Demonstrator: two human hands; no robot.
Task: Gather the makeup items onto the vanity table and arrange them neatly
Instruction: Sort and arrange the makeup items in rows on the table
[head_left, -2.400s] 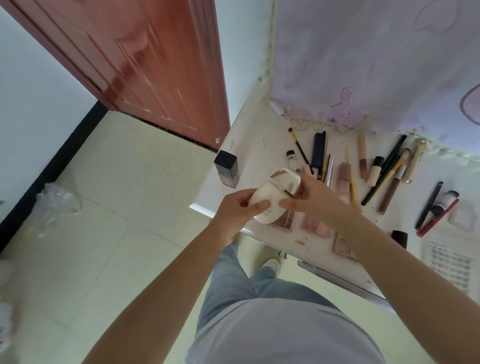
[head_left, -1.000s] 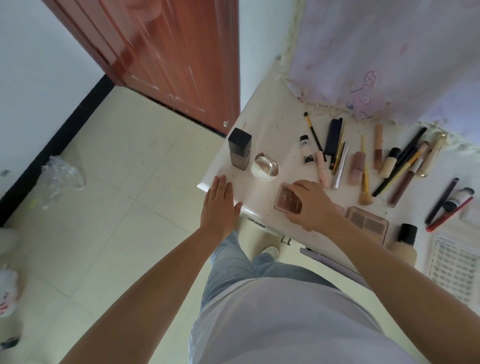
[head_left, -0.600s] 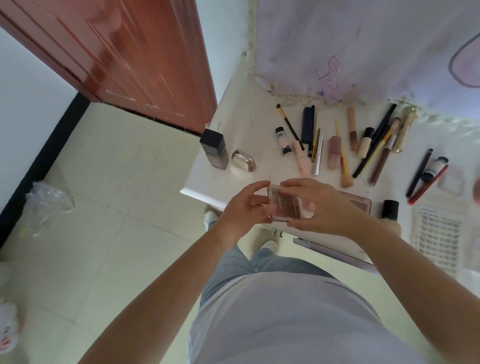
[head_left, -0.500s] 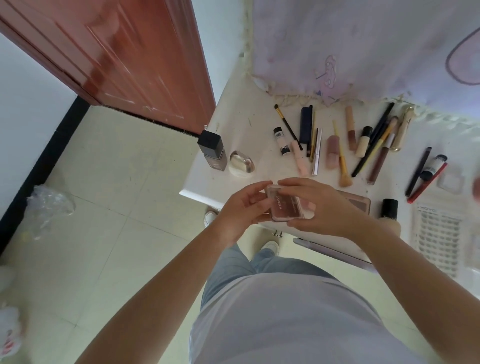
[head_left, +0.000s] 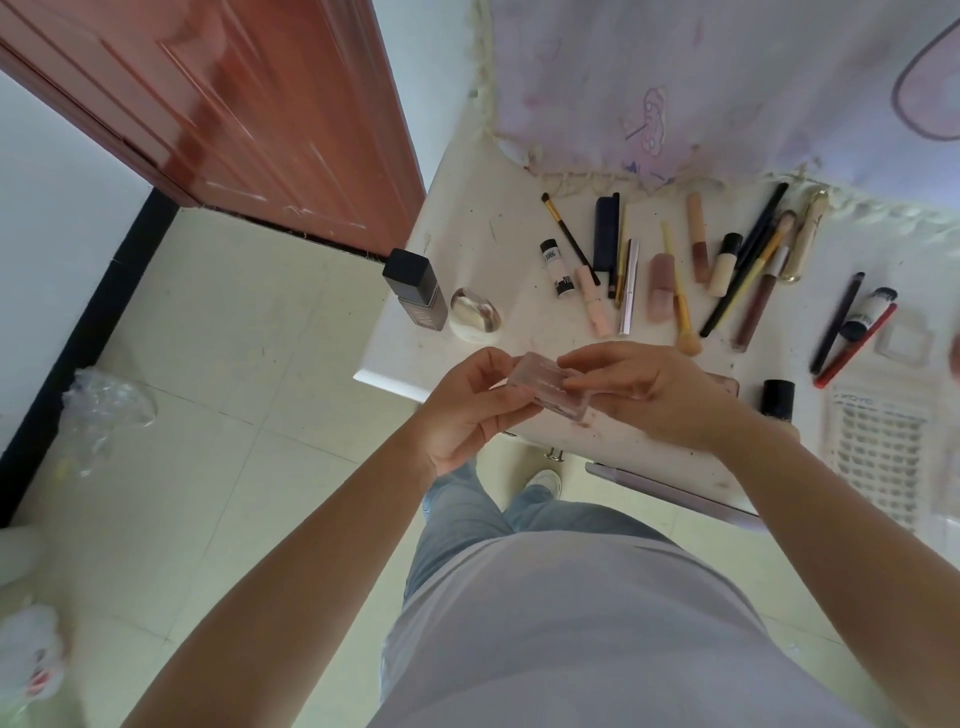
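Pink and see-through, a small flat compact (head_left: 550, 384) sits between both hands, up in the air just above the near edge of the counter (head_left: 467, 244). The left hand (head_left: 467, 410) pinches its left end, thumb on top and fingers (head_left: 511, 402) curled under. The right hand (head_left: 649, 395) pinches the other end with its fingertips. Two hands hold it, one at each end, so it stays flat and can be turned. I think the person is looking it over, or checking that it is closed, before setting it down.

Just past the left fingers a shiny round case (head_left: 475, 314) rests on the counter, and beside it stands a square bottle with a black cap (head_left: 415, 288). These two sit side by side near the corner, so that looks like the start of a neat row. The compact may go next to them.

Farther out from the right fingers lie many long things: a pink tube (head_left: 592, 301), a fluffy brush (head_left: 680, 301), a dark flat case (head_left: 605, 231), pens and sticks. Some cross each other, so they need straightening. Right behind the right hand a brown palette (head_left: 724, 382) peeks out, and a black-capped bottle (head_left: 777, 400) stands near the wrist. A white basket (head_left: 878, 452) sits farther right.

Purple cloth (head_left: 727, 88) hangs at the back.
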